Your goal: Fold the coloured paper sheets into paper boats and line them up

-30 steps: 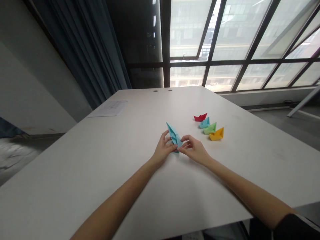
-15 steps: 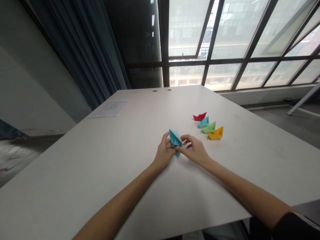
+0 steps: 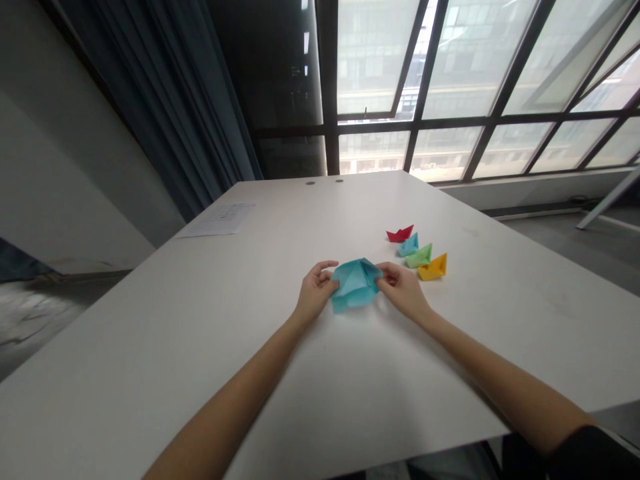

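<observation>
Teal folded paper (image 3: 354,285) sits spread open, near and to the left of the yellow paper boat (image 3: 434,267). Left hand (image 3: 314,293) and right hand (image 3: 404,288) pinch its opposite side corners. Judged light, thin and easily torn; grip at layered folds.

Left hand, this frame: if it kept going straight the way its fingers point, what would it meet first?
The left hand points rightward, straight into the half-folded light-blue paper that it pinches. Just beyond, the right hand holds the paper's opposite side. Depth is unclear, but nothing else seems to lie between them.
</observation>
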`<move>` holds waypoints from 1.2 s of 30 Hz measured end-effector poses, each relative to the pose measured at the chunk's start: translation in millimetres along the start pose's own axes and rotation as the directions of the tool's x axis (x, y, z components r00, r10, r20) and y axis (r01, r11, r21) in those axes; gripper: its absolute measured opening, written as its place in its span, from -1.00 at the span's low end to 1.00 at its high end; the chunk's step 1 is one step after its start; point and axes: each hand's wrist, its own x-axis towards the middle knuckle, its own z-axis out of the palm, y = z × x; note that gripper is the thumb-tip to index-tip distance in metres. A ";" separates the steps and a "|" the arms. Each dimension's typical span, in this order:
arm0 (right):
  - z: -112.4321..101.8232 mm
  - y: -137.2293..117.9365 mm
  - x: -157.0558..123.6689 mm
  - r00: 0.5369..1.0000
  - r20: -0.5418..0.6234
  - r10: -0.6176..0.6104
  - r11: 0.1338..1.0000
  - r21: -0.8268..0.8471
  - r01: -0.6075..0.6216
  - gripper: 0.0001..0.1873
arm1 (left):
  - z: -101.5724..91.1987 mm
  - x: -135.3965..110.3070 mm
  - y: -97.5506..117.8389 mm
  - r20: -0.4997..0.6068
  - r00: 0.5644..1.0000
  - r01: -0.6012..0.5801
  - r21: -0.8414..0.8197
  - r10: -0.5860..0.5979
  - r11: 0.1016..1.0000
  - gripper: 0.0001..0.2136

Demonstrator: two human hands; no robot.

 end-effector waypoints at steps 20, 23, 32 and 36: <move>4.2 10.7 -3.5 0.981 0.162 -0.103 0.994 -0.016 0.107 -0.64 | -10.3 6.6 -23.4 -0.182 0.982 0.096 0.238 -0.052 0.966 -0.77; 3.3 10.0 -2.7 0.963 0.140 -0.231 0.963 -0.110 0.247 -0.75 | -6.5 5.8 -19.9 -0.172 0.981 0.120 0.186 -0.088 0.975 -0.80; 4.9 11.2 1.6 0.985 0.108 -0.137 0.979 -0.134 0.151 -0.82 | -0.4 1.1 -11.7 -0.126 0.983 0.149 0.102 -0.136 0.984 -0.84; 4.7 13.3 3.0 0.992 0.082 -0.098 0.990 -0.090 0.105 -0.84 | -4.6 4.2 -14.6 -0.170 0.982 0.104 0.143 -0.079 0.984 -0.86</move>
